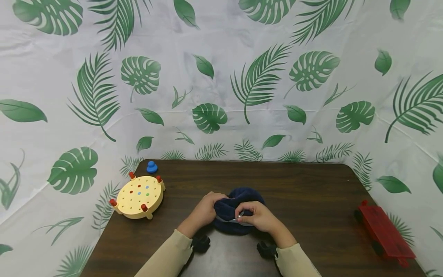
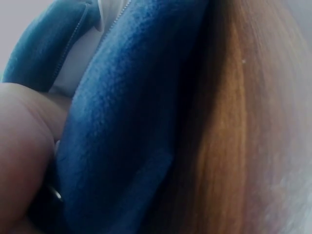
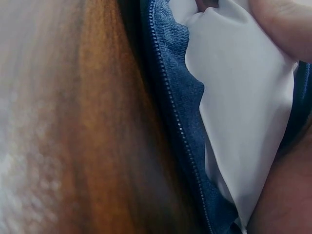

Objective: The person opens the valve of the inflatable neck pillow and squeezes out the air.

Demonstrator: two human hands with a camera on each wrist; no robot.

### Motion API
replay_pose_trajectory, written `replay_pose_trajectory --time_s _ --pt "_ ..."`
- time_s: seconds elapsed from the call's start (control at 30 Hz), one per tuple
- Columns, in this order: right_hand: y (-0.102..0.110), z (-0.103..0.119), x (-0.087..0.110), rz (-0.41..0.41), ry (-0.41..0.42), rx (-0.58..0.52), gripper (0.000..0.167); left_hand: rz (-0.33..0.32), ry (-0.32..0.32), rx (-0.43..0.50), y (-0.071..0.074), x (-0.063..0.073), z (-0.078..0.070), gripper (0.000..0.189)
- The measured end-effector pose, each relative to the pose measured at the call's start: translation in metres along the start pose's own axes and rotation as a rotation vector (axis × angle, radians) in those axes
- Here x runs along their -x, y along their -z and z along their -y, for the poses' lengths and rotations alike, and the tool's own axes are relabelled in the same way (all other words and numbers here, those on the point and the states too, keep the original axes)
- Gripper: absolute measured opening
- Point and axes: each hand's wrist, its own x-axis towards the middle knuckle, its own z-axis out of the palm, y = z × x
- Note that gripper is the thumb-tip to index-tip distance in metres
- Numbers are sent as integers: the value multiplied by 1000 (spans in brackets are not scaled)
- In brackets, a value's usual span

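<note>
A navy plush neck pillow (image 1: 247, 193) lies on the table in front of me, its zip opening facing me. My left hand (image 1: 206, 211) grips its left side, with the thumb against the fabric. At the opening, my right hand (image 1: 257, 216) curls its fingers and pinches the white inner lining (image 1: 232, 220) between thumb and fingertips. Up close in the right wrist view, the smooth white lining (image 3: 243, 97) bulges out beside the undone zip teeth (image 3: 178, 124). The left wrist view shows the plush cover (image 2: 126, 112) with the left hand (image 2: 24, 156) against it.
On the left stands a round yellow pegboard (image 1: 138, 198) with red-tipped posts and coloured dots. Behind it sits a small blue knob-shaped piece (image 1: 151, 167). A red see-through toy wagon (image 1: 385, 231) with black wheels stands at the right edge. Leaf-printed cloth (image 1: 221, 88) hangs behind the table (image 1: 304, 184).
</note>
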Motion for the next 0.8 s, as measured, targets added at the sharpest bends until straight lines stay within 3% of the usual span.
replay_pose_trajectory --time_s 0.27,0.43,0.7,0.8 --pt "2 -3 0 13 -9 1 4 4 11 -6 1 0 -3 22" --pt "3 -4 0 21 -7 -10 8 2 24 -15 0 1 -4 29" --pt "2 -4 0 24 -17 0 2 0 46 -20 0 1 -5 26" --pt "2 -4 0 31 -14 -2 8 -3 38 -32 -1 1 -4 28"
